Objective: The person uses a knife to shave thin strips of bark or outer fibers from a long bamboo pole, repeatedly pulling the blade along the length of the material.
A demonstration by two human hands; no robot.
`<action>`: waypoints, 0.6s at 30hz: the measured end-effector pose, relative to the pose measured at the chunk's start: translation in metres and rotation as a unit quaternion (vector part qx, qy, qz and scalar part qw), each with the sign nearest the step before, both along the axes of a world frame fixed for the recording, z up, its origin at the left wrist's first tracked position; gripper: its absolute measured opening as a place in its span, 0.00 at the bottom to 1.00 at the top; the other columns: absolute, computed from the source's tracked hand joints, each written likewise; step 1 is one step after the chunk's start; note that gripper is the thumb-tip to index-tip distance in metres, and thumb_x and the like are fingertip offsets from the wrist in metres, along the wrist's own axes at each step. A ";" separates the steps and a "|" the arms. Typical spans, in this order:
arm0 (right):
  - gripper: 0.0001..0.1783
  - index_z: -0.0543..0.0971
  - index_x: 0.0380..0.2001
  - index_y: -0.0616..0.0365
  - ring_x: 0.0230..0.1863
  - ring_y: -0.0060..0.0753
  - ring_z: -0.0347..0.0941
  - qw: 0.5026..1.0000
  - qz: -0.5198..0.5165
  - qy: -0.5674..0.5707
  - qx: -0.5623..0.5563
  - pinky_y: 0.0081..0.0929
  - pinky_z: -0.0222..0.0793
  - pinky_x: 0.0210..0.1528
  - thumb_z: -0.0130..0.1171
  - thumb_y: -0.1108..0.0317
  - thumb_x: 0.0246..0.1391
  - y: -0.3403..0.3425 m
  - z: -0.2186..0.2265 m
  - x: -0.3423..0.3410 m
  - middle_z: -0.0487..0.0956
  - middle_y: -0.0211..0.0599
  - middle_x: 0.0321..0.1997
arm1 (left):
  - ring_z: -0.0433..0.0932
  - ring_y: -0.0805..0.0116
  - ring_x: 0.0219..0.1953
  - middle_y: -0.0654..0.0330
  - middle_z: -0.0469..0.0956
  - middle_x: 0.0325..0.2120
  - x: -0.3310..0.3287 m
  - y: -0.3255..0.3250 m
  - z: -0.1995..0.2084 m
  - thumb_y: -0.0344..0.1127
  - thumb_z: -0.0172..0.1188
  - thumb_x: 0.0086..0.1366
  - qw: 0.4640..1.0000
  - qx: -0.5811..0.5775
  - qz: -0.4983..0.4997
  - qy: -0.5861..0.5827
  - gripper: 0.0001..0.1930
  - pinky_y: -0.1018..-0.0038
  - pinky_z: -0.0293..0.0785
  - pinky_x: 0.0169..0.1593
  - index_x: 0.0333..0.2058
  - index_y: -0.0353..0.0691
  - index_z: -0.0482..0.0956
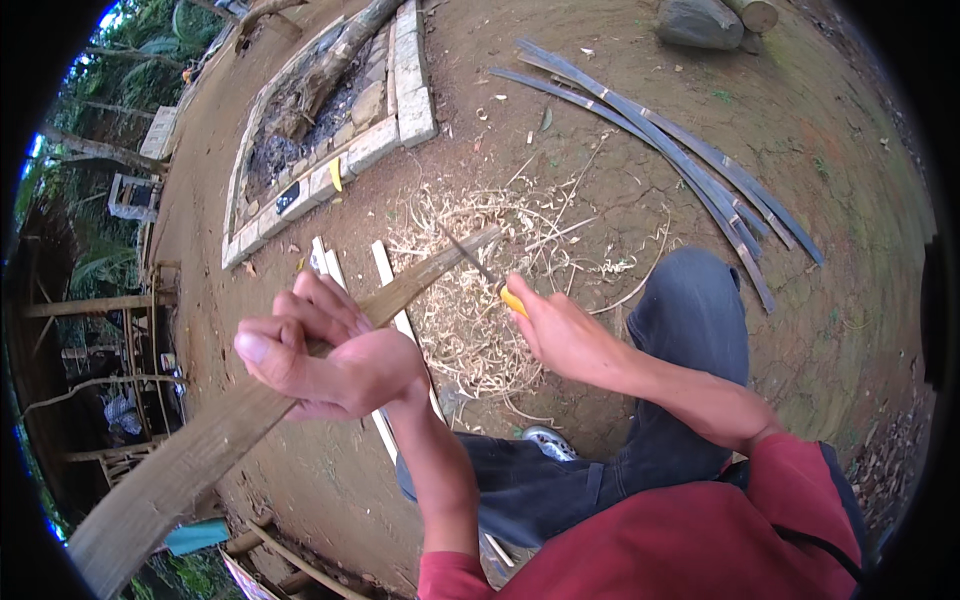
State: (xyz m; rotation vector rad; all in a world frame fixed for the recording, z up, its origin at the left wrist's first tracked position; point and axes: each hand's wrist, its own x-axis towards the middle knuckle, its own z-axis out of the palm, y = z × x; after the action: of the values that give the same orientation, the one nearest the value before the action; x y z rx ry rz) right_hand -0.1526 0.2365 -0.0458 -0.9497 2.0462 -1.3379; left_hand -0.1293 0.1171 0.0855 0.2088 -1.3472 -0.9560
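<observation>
A long, flat wood or bamboo strip (190,460) runs from the lower left up to its narrow end near the middle. My left hand (335,360) is closed around it partway along, thumb and curled fingers toward me. My right hand (570,335) grips a knife (512,299) by its yellow handle. The thin dark blade reaches up and left, across the strip close to its narrow end; whether it touches the wood I cannot tell. Beneath both hands lies a heap of pale, curly shavings (480,345) on the earth.
Several long dark strips (690,160) lie at the far right. A stone-edged fire pit (415,115) with logs is at the far left; a black object (288,196) and a yellow one (335,174) rest on its edge. Pale strips (402,325) lie near my bent leg (690,340).
</observation>
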 end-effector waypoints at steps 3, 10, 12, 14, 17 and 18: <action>0.19 0.59 0.54 0.64 0.15 0.47 0.75 0.981 -0.062 0.050 -0.175 0.37 0.66 0.12 0.46 0.73 0.62 0.006 0.048 -0.005 0.73 0.45 0.13 | 0.41 0.79 0.14 0.69 0.44 0.11 -0.007 0.001 0.006 0.46 0.40 0.69 1.000 0.027 -0.002 0.015 0.21 0.79 0.40 0.18 0.19 0.47 0.46; 0.18 0.60 0.52 0.60 0.20 0.44 0.78 0.999 0.007 -0.006 -0.036 0.34 0.69 0.19 0.49 0.70 0.62 0.000 0.037 0.002 0.75 0.47 0.20 | 0.42 0.80 0.13 0.69 0.44 0.11 -0.003 -0.002 0.003 0.44 0.41 0.69 1.000 0.019 0.003 0.013 0.21 0.78 0.40 0.17 0.19 0.47 0.47; 0.18 0.60 0.52 0.61 0.18 0.46 0.77 0.987 -0.064 0.029 -0.145 0.35 0.68 0.17 0.50 0.71 0.61 0.001 0.052 -0.003 0.74 0.47 0.17 | 0.42 0.80 0.13 0.69 0.44 0.11 -0.007 0.001 0.005 0.43 0.41 0.68 0.999 0.036 -0.008 0.029 0.20 0.79 0.40 0.18 0.19 0.47 0.47; 0.20 0.60 0.54 0.64 0.15 0.49 0.75 0.931 -0.144 0.125 -0.310 0.40 0.66 0.13 0.50 0.74 0.60 -0.004 0.061 -0.006 0.72 0.46 0.12 | 0.42 0.80 0.14 0.69 0.44 0.11 -0.004 -0.001 0.006 0.43 0.41 0.68 0.999 0.030 -0.007 0.030 0.20 0.79 0.39 0.18 0.19 0.47 0.47; 0.20 0.60 0.54 0.64 0.16 0.48 0.76 0.994 -0.050 0.029 -0.088 0.40 0.66 0.14 0.49 0.74 0.61 -0.002 0.019 -0.003 0.74 0.49 0.17 | 0.41 0.80 0.14 0.69 0.44 0.11 -0.005 0.005 0.001 0.43 0.41 0.68 1.000 0.016 -0.012 0.019 0.20 0.78 0.39 0.18 0.19 0.47 0.46; 0.19 0.60 0.54 0.63 0.17 0.48 0.76 0.999 0.006 -0.036 0.022 0.40 0.66 0.14 0.49 0.74 0.61 -0.002 0.015 -0.007 0.74 0.50 0.18 | 0.41 0.79 0.14 0.69 0.44 0.11 -0.004 0.003 0.001 0.43 0.42 0.68 1.000 0.014 -0.007 0.014 0.20 0.78 0.39 0.18 0.19 0.47 0.46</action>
State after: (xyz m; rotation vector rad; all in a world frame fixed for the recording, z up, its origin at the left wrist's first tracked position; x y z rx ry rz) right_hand -0.1593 0.2347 -0.0310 -0.8813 2.0041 -1.2958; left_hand -0.1329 0.1203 0.0868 0.2062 -1.3111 -0.9860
